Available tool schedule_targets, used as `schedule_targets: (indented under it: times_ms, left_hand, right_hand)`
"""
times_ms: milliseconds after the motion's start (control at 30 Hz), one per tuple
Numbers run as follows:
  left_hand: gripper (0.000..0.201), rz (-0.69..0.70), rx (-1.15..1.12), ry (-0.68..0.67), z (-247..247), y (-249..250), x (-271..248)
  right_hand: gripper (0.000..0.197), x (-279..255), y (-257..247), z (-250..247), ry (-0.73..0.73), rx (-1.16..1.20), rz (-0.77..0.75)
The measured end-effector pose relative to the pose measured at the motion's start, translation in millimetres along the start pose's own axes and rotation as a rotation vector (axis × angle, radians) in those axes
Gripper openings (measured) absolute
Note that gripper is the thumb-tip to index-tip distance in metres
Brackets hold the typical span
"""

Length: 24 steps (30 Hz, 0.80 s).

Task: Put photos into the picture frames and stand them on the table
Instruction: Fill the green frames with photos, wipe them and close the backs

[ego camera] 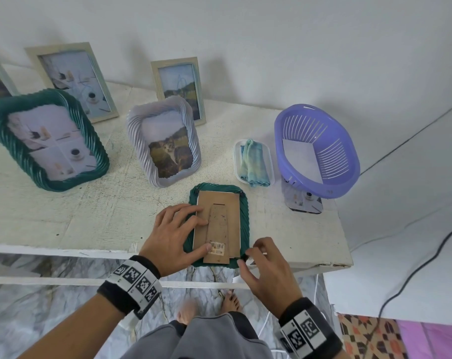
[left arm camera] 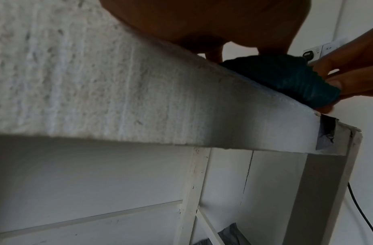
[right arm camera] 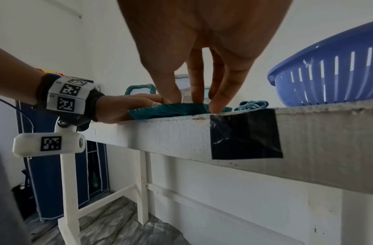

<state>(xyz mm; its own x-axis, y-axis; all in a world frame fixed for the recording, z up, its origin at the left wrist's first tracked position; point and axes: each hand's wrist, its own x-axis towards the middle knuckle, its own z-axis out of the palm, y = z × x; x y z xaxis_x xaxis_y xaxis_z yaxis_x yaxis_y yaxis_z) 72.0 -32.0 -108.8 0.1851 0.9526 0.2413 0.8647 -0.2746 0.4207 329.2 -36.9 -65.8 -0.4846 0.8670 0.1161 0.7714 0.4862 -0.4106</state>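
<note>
Green frame (ego camera: 219, 224) lies face-down at table (ego camera: 64, 203) front edge. My left hand (ego camera: 177, 235), fingers flat, presses backing (ego camera: 218, 221) down; right hand (ego camera: 267, 265) pinches bottom-right tab. Step: locking back. Next, I reckon: open the stand & set frame upright w/ the others.

Soft daylight, dim wrist views

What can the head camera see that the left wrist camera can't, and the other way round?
Only the head view shows the standing frames, such as the lavender frame, the purple basket, the folded cloth and the cardboard back under the left hand. Only the left wrist view shows the wall socket and the table's underside. Both show the green frame lying face down at the table edge and the right hand at its corner.
</note>
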Motion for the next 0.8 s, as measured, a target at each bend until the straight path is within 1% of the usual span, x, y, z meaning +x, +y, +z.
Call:
schedule_targets:
  times_ms: [133, 233, 300, 400, 500, 567, 667, 733, 800]
  left_hand:
    - [0.053, -0.003, 0.002, 0.000, 0, 0, 0]
    - [0.053, -0.004, 0.005, 0.008, 1, 0, 0]
    - [0.053, 0.000, 0.007, 0.012, 1, 0, 0]
    - [0.053, 0.001, 0.009, 0.012, 1, 0, 0]
    - [0.053, 0.000, 0.011, 0.005, 2, -1, 0]
    - [0.053, 0.002, 0.013, 0.002, 1, 0, 0]
    - [0.054, 0.005, 0.005, 0.003, 0, -1, 0]
    - [0.055, 0.005, 0.005, 0.001, 0, -1, 0]
    - [0.055, 0.000, 0.003, -0.001, 0, 0, 0]
  right_hand:
    - [0.013, 1, -6, 3, 0.031, -0.026, 0.029]
    - [0.010, 2, -5, 6, 0.052, 0.035, 0.088]
    - [0.007, 2, -5, 10, 0.052, 0.066, 0.096]
    - [0.016, 2, -5, 12, 0.031, 0.118, 0.070]
    - [0.009, 2, -1, 8, 0.030, 0.163, 0.043]
    - [0.009, 4, 1, 7, 0.023, 0.149, 0.017]
    - [0.022, 8, 2, 0, 0.016, 0.041, -0.013]
    - [0.025, 14, -4, -5, 0.036, -0.057, -0.046]
    - [0.027, 20, -14, -5, 0.027, -0.071, -0.104]
